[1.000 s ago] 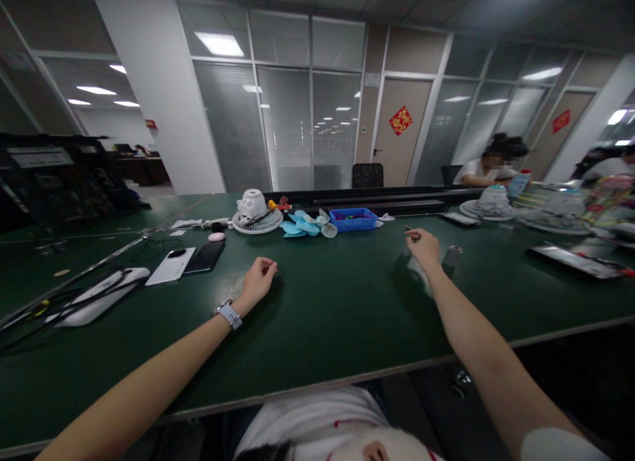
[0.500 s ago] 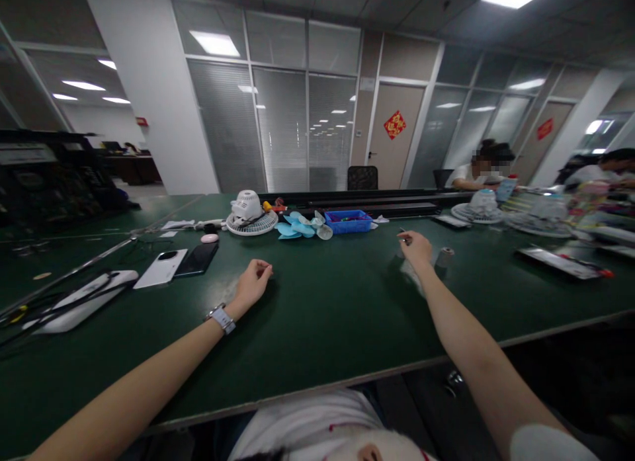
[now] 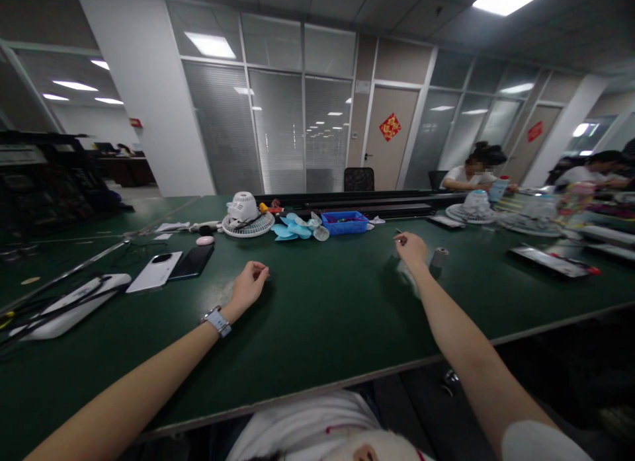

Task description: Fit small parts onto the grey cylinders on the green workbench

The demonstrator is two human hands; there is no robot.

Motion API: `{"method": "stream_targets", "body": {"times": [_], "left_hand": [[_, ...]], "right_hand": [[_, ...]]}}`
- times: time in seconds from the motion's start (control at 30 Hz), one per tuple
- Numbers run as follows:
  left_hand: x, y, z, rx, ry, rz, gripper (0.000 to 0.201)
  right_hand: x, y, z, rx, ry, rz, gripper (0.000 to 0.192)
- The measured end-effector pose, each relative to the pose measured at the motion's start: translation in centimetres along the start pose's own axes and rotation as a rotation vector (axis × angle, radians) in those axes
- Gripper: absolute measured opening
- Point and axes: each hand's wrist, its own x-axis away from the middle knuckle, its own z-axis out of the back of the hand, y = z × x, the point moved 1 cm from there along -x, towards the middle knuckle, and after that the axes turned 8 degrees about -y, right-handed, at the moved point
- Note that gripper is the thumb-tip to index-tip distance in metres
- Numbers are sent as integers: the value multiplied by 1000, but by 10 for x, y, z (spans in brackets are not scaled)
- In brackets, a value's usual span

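My left hand [image 3: 249, 282], with a watch [image 3: 217, 321] at the wrist, rests low over the green table, its thumb and fingertips pinched together. Whatever may be in that pinch is too small to make out. Further right, my right hand [image 3: 413, 251] is closed, and a small thin dark piece [image 3: 398, 231] pokes out past its fingertips. Just beside that hand stands a grey spool-like cylinder [image 3: 439, 257]. A pale patch [image 3: 407, 276] lies below the wrist; I cannot tell whether it is a thing or a reflection.
A blue bin [image 3: 344, 224], light-blue fan blades [image 3: 296, 228] and a white fan part [image 3: 245, 213] line the back. At left lie a white phone [image 3: 155, 271], a dark phone [image 3: 192, 261] and a white device with cables [image 3: 74, 309]. Another person [image 3: 473, 173] sits at far right.
The whole view has shifted slightly, so everything sits a little further left. Both hands keep nearly the same pose and place over the table.
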Motion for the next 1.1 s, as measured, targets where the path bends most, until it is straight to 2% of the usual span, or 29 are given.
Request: {"method": "stream_targets", "body": {"times": [0.17,0.43,0.73,0.93,1.0,1.1], "left_hand": [[-1,-1,-1,14,-8,0,24],[0,0,0,-4,15,-16,20],[0,0,-1,14,-1,7,20],[1,1,0,15,-8,4,21],[1,1,0,15,-12,3,20],[1,1,-1,19,-11,3,20]], "right_hand": [[-2,-8,4,108,-41,-43,22],[-3,-18,1,256,-57,27,28],[-2,-18,-2,259,-31,20,25],[4,-4,0,108,30,17,24],[5,-1,-2,62,49,-38,30],[6,1,-7,8,10,-171,59]]}}
